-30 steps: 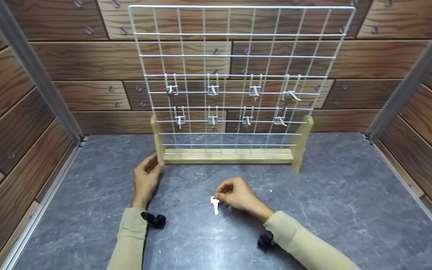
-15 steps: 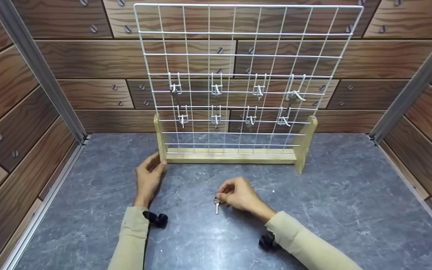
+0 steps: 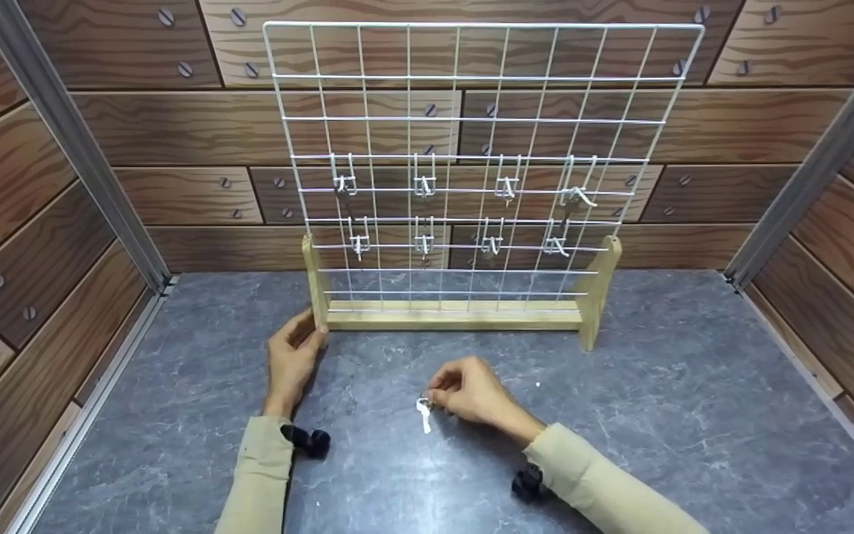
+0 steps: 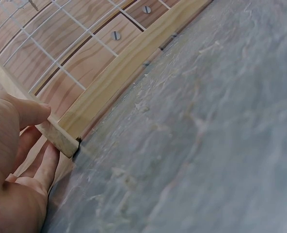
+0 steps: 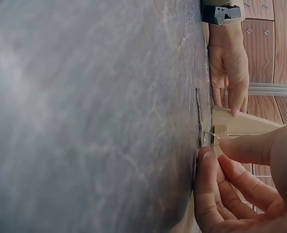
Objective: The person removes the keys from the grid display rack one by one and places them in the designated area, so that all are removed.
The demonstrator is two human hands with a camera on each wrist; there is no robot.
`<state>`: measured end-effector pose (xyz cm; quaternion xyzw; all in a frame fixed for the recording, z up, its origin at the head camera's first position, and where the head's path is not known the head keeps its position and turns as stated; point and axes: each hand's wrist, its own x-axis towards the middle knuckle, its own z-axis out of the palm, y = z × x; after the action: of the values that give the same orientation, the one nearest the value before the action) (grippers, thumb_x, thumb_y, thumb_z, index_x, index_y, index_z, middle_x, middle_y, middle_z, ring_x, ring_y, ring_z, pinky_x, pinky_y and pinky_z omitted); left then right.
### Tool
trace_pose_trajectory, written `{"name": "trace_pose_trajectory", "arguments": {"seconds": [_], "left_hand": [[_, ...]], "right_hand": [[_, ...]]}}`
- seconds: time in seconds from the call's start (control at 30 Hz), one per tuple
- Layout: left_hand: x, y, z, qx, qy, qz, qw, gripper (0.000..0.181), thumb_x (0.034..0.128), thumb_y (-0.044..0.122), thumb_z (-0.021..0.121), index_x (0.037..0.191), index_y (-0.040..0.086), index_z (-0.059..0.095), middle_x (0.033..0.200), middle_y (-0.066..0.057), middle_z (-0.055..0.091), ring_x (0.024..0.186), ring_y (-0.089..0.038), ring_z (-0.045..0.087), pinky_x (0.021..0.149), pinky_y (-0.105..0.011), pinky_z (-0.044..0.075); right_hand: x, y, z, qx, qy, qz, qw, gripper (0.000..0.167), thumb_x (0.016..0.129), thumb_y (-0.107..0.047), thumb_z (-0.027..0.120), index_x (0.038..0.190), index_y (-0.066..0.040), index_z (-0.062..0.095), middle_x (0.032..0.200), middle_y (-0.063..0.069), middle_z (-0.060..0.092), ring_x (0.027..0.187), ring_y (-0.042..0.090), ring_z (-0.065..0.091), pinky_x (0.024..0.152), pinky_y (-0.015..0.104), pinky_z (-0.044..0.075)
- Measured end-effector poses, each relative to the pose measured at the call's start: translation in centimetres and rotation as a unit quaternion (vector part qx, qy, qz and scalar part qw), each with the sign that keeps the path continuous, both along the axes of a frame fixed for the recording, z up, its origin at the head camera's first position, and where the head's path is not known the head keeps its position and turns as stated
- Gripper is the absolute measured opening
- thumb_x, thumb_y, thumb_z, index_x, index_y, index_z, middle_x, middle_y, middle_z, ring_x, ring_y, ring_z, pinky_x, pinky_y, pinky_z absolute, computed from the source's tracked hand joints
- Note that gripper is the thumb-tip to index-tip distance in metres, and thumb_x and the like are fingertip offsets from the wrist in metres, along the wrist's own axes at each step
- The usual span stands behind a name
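Observation:
A small metal key point(image 3: 425, 417) lies low over the grey tabletop, bright with glare in the head view. My right hand point(image 3: 475, 391) pinches the thin ring point(image 5: 212, 134) at the key's head between thumb and forefinger; the other fingers curl behind. In the right wrist view the key shows edge-on, close to the surface. Farther left, my left hand point(image 3: 291, 365) grips the left wooden foot point(image 4: 61, 140) of a white wire grid rack point(image 3: 457, 119), thumb on the near side and fingers behind. The rack stands upright.
Two rows of metal hooks, such as this upper left hook point(image 3: 344, 185), hang on the grid; small dark things seem to dangle from some. The right wooden foot point(image 3: 600, 297) stands opposite. A white speck point(image 3: 537, 384) lies on the table. Wood-patterned walls point(image 3: 197, 193) enclose the space.
The head view has shifted slightly. The key's face flashes from dull to bright again as it tilts a little. Both hands keep their places and their hold.

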<state>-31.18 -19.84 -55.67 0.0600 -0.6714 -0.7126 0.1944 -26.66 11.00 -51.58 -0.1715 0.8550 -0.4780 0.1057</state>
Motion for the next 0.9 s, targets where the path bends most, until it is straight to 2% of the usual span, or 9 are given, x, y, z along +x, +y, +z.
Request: {"name": "trace_pose_trajectory", "arguments": {"seconds": [0.17, 0.3, 0.53, 0.67, 0.77, 0.9], "left_hand": [[0.1, -0.5, 0.2, -0.004, -0.003, 0.001, 1.0000, 0.044, 0.0982, -0.004, 0.072, 0.142, -0.005, 0.064, 0.139, -0.031, 0.066, 0.131, -0.042, 0.064, 0.089, -0.015, 0.061], [0.3, -0.8, 0.3, -0.004, -0.005, 0.002, 1.0000, 0.045, 0.0988, -0.003, 0.072, 0.143, -0.005, 0.064, 0.141, -0.030, 0.065, 0.132, -0.041, 0.064, 0.089, -0.014, 0.060], [0.3, -0.6, 0.1, 0.001, -0.004, 0.003, 1.0000, 0.045, 0.0980, -0.005, 0.072, 0.142, -0.008, 0.063, 0.142, -0.034, 0.063, 0.133, -0.046, 0.062, 0.092, -0.014, 0.060], [0.1, -0.3, 0.0, -0.012, 0.007, -0.002, 0.9999, 0.046, 0.0972, -0.006, 0.072, 0.142, -0.008, 0.063, 0.141, -0.033, 0.063, 0.133, -0.046, 0.062, 0.096, -0.016, 0.060], [0.0, -0.1, 0.0, -0.012, 0.012, -0.002, 0.9999, 0.046, 0.0962, -0.008, 0.073, 0.141, -0.009, 0.063, 0.140, -0.034, 0.064, 0.132, -0.047, 0.062, 0.095, -0.018, 0.060], [0.0, 0.0, -0.1, -0.004, 0.018, -0.005, 0.9998, 0.045, 0.0962, -0.009, 0.072, 0.140, -0.011, 0.063, 0.139, -0.036, 0.063, 0.132, -0.050, 0.062, 0.095, -0.018, 0.061]], "right_hand": [[-0.5, 0.1, 0.6, 0.006, 0.006, -0.001, 1.0000, 0.006, 0.090, -0.001, 0.081, 0.095, -0.002, 0.078, 0.082, 0.006, 0.076, 0.063, 0.010, 0.067, 0.056, 0.025, 0.062], [-0.8, 0.2, 1.1, 0.001, 0.009, 0.002, 1.0000, 0.008, 0.090, 0.000, 0.080, 0.098, -0.001, 0.077, 0.084, 0.007, 0.077, 0.067, 0.018, 0.072, 0.060, 0.027, 0.064], [-1.3, 1.0, 2.0, -0.003, 0.064, -0.004, 0.9979, 0.010, 0.089, -0.005, 0.082, 0.098, 0.000, 0.079, 0.091, 0.010, 0.079, 0.076, 0.014, 0.071, 0.072, 0.023, 0.063], [-1.7, 1.9, 2.8, -0.015, 0.081, -0.013, 0.9965, 0.013, 0.090, -0.003, 0.080, 0.101, 0.003, 0.079, 0.093, 0.013, 0.080, 0.081, 0.020, 0.073, 0.077, 0.025, 0.063], [-2.1, 2.5, 3.4, -0.028, 0.097, -0.015, 0.9948, 0.013, 0.091, -0.002, 0.079, 0.102, 0.005, 0.078, 0.094, 0.016, 0.080, 0.083, 0.024, 0.074, 0.078, 0.025, 0.063], [-2.6, 3.3, 4.3, -0.040, 0.108, -0.039, 0.9926, 0.014, 0.090, -0.003, 0.080, 0.102, 0.005, 0.079, 0.096, 0.016, 0.080, 0.083, 0.020, 0.073, 0.078, 0.022, 0.061]]}}
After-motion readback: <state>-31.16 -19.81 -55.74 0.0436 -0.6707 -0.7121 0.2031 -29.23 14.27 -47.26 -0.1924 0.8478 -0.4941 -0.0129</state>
